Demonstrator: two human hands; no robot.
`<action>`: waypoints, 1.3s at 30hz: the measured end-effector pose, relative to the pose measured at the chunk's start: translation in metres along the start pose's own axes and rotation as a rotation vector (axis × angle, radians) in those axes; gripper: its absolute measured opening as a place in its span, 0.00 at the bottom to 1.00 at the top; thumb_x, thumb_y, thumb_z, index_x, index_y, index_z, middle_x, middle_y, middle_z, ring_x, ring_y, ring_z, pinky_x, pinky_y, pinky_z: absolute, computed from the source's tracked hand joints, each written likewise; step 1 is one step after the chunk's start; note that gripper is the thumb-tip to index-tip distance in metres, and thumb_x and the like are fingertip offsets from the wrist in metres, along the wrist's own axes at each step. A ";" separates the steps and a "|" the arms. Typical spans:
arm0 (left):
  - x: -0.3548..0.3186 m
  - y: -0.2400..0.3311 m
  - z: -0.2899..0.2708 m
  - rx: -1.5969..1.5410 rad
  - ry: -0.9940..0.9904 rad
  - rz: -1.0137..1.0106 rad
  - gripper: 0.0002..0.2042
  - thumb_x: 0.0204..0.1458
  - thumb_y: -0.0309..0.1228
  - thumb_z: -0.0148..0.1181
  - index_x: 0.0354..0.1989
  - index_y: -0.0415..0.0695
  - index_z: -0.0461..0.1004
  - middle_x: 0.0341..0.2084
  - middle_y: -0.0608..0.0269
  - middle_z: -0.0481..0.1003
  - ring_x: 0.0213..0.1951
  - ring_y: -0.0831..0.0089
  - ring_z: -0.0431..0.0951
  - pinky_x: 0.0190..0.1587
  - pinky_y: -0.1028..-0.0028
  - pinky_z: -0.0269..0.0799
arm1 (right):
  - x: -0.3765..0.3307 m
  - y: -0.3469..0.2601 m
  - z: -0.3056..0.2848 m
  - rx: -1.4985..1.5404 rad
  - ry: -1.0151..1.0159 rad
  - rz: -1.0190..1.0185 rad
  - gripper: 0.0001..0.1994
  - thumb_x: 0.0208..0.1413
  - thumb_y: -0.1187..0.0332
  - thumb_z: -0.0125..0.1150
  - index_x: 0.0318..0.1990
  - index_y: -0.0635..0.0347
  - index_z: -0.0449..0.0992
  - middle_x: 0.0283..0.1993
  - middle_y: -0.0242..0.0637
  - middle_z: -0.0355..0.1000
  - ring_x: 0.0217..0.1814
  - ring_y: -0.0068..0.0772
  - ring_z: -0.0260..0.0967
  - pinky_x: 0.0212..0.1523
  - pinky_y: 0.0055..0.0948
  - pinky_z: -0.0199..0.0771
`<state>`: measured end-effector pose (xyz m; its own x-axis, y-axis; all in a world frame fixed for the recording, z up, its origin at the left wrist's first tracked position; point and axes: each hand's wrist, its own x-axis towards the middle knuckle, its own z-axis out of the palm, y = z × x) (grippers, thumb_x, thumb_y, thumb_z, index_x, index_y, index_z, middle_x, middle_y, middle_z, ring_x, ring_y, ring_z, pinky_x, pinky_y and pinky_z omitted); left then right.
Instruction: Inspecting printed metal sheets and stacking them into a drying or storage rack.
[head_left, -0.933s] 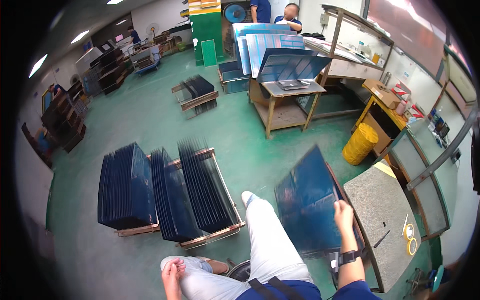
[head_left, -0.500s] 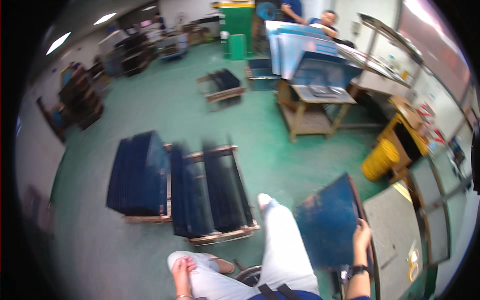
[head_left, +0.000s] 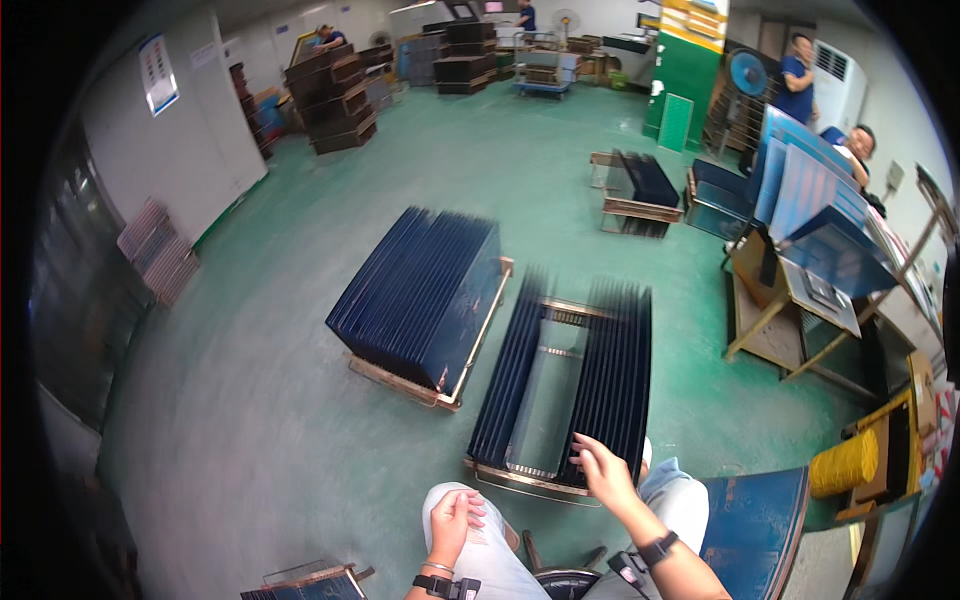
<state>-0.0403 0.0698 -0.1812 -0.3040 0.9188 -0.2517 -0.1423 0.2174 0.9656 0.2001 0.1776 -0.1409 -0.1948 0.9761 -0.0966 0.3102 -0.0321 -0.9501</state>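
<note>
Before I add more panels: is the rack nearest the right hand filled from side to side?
No, that rack has a wide gap between its two groups of dark panels.

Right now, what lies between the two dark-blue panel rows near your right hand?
Rack crossbars, with green floor visible through the gap, in the head view.

Our left hand (head_left: 457, 512) is over our left thigh (head_left: 505, 565), its fingers loosely curled. Our right forearm (head_left: 692, 572) slants forward and leftward, our right hand (head_left: 603, 468) held out palm-down, its fingers slightly bent and spread.
</note>
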 end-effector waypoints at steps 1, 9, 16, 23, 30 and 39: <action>0.001 0.001 0.001 -0.013 -0.008 0.004 0.13 0.59 0.31 0.41 0.37 0.33 0.68 0.28 0.54 0.73 0.25 0.74 0.74 0.23 0.78 0.74 | 0.022 0.021 0.023 0.064 -0.001 0.022 0.17 0.58 0.67 0.44 0.54 0.63 0.64 0.46 0.48 0.70 0.45 0.34 0.72 0.44 0.28 0.70; 0.003 0.003 0.000 -0.102 -0.016 -0.031 0.11 0.58 0.28 0.42 0.37 0.33 0.69 0.27 0.56 0.74 0.25 0.77 0.74 0.24 0.79 0.74 | 0.100 0.080 0.131 -0.099 0.152 0.133 0.27 0.60 0.56 0.37 0.62 0.62 0.48 0.60 0.58 0.54 0.62 0.52 0.53 0.59 0.34 0.54; -0.001 0.007 -0.003 -0.114 0.003 -0.020 0.10 0.57 0.26 0.43 0.37 0.33 0.70 0.27 0.56 0.74 0.25 0.77 0.74 0.25 0.78 0.75 | 0.085 0.102 0.127 -0.026 0.188 0.162 0.26 0.62 0.57 0.35 0.64 0.59 0.47 0.62 0.56 0.51 0.65 0.46 0.49 0.61 0.30 0.49; -0.004 0.008 -0.005 -0.148 -0.011 0.016 0.10 0.57 0.26 0.44 0.38 0.33 0.70 0.26 0.57 0.74 0.24 0.79 0.73 0.25 0.81 0.72 | 0.093 0.056 0.123 -0.515 0.157 0.211 0.31 0.53 0.71 0.47 0.64 0.57 0.44 0.29 0.58 0.70 0.29 0.55 0.70 0.32 0.42 0.69; 0.000 0.003 -0.001 -0.143 -0.023 0.054 0.10 0.57 0.27 0.44 0.37 0.34 0.71 0.25 0.58 0.74 0.24 0.79 0.73 0.24 0.80 0.72 | 0.108 0.031 0.092 -0.494 -0.035 0.294 0.27 0.50 0.71 0.53 0.58 0.70 0.55 0.46 0.62 0.66 0.53 0.54 0.63 0.52 0.35 0.64; 0.002 0.003 -0.003 -0.164 -0.025 -0.015 0.12 0.59 0.30 0.42 0.36 0.33 0.69 0.26 0.57 0.73 0.23 0.78 0.73 0.24 0.80 0.73 | -0.014 -0.158 -0.115 0.120 0.192 0.133 0.17 0.47 0.71 0.54 0.44 0.70 0.68 0.39 0.38 0.71 0.37 0.27 0.68 0.40 0.25 0.67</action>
<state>-0.0439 0.0715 -0.1792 -0.2771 0.9244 -0.2621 -0.2995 0.1761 0.9377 0.2613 0.1935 0.0450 0.0240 0.9842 -0.1754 0.2063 -0.1766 -0.9624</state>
